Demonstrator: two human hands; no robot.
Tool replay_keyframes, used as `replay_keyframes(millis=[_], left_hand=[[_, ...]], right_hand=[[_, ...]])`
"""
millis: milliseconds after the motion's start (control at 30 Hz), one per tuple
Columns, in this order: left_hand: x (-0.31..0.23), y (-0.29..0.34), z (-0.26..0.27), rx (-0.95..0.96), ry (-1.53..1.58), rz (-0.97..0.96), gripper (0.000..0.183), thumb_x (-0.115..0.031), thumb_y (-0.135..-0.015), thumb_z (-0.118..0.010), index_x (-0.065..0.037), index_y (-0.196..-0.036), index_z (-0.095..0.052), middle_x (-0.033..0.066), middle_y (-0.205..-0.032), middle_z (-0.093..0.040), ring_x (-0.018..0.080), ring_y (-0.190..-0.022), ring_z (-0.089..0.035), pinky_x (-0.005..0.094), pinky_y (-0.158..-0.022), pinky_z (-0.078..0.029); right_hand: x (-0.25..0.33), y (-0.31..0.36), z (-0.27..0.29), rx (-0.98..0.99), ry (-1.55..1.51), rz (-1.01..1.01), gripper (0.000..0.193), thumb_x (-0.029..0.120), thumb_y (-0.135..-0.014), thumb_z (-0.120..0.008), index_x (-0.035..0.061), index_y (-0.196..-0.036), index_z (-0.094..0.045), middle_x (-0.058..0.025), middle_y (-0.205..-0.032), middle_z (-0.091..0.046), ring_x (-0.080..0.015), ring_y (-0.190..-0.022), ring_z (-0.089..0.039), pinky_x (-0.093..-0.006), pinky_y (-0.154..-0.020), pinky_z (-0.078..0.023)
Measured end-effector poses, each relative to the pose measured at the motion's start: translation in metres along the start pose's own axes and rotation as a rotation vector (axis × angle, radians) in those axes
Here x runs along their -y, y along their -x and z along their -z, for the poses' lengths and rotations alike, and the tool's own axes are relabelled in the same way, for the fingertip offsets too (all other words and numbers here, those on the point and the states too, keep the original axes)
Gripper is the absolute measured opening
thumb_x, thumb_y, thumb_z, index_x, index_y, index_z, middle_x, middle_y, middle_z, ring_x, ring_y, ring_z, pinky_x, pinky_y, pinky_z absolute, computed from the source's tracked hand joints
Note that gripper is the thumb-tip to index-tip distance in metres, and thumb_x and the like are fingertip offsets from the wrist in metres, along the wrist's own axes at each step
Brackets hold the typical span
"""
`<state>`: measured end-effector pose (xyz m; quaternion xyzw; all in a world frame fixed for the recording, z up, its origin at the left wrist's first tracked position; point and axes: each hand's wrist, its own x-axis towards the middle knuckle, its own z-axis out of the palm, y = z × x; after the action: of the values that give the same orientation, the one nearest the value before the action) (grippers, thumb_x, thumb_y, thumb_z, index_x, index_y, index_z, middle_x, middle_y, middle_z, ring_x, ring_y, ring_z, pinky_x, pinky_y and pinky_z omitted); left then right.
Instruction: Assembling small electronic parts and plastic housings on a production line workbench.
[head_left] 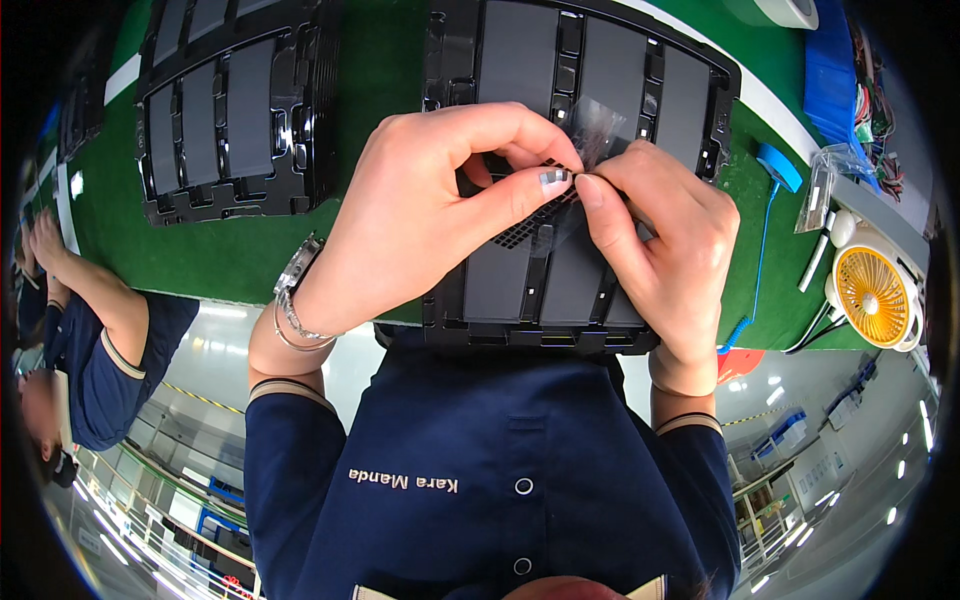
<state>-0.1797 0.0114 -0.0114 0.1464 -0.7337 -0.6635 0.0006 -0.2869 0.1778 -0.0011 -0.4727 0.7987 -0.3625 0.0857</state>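
Toward twelve o'clock, over a black tray [722, 105], your left hand [430, 190] pinches a black mesh piece [520, 232] between thumb and forefinger; at its three o'clock, your right hand [670, 215] is nearly closed beside clear film [598, 130], grip unclear.

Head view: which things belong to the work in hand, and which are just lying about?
Likely in use:
- black mesh
- clear film
- tray beneath
- its grey panels

Seemingly just lying about:
- fan
- blue cord
- clear bag
- wires
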Motion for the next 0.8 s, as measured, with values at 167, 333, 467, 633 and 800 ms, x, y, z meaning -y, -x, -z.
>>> replay_keyframes(millis=[167,333,467,633,800], left_hand=[[0.0017,0.0005,-0.0002,0.028,0.013,0.012,0.01,-0.006,-0.087,-0.069,-0.002,-0.096,-0.07,0.0015,-0.087,-0.071,0.0069,-0.079,-0.063,0.0221,-0.067,-0.048],[0.0007,-0.0002,0.0037,0.117,-0.063,0.067,0.012,-0.003,-0.085,-0.067,-0.002,-0.096,-0.069,0.0008,-0.085,-0.07,0.0045,-0.07,-0.058,0.0204,-0.06,-0.044],[0.0014,0.0012,0.0035,0.127,-0.102,0.022,0.013,-0.002,-0.083,-0.066,-0.001,-0.096,-0.068,0.0012,-0.085,-0.069,0.0047,-0.066,-0.056,0.021,-0.057,-0.044],[0.0056,0.0013,0.0031,0.126,-0.136,-0.016,0.015,-0.001,-0.081,-0.066,0.0,-0.096,-0.067,0.0029,-0.085,-0.069,0.0075,-0.066,-0.058,0.0229,-0.057,-0.046],[0.0068,0.0009,0.0027,0.123,-0.169,-0.053,0.015,0.0,-0.081,-0.066,0.0,-0.096,-0.067,0.004,-0.086,-0.07,0.0091,-0.067,-0.06,0.0237,-0.057,-0.047]], right_hand=[[0.0037,-0.0018,0.0051,0.03,-0.045,0.003,0.012,0.008,-0.077,-0.074,0.0059,-0.073,-0.062,-0.0043,-0.062,-0.056,-0.0226,-0.048,-0.054,-0.0338,-0.044,-0.041],[0.0042,0.0011,0.0081,0.169,-0.127,-0.015,0.013,0.01,-0.078,-0.074,0.0064,-0.074,-0.063,-0.0047,-0.061,-0.055,-0.0232,-0.048,-0.054,-0.0349,-0.045,-0.041],[0.001,0.0034,0.0033,0.192,-0.124,-0.022,0.013,0.013,-0.08,-0.073,0.0065,-0.074,-0.063,-0.005,-0.061,-0.055,-0.0244,-0.048,-0.054,-0.036,-0.045,-0.041],[0.0003,0.0036,0.0028,0.215,-0.118,-0.026,0.013,0.014,-0.08,-0.073,0.0065,-0.075,-0.063,-0.005,-0.061,-0.055,-0.0251,-0.049,-0.054,-0.0364,-0.045,-0.041],[0.0019,0.003,0.0039,0.238,-0.13,-0.035,0.012,0.006,-0.077,-0.072,0.0012,-0.073,-0.062,-0.006,-0.061,-0.054,-0.0209,-0.048,-0.052,-0.0326,-0.046,-0.039]])
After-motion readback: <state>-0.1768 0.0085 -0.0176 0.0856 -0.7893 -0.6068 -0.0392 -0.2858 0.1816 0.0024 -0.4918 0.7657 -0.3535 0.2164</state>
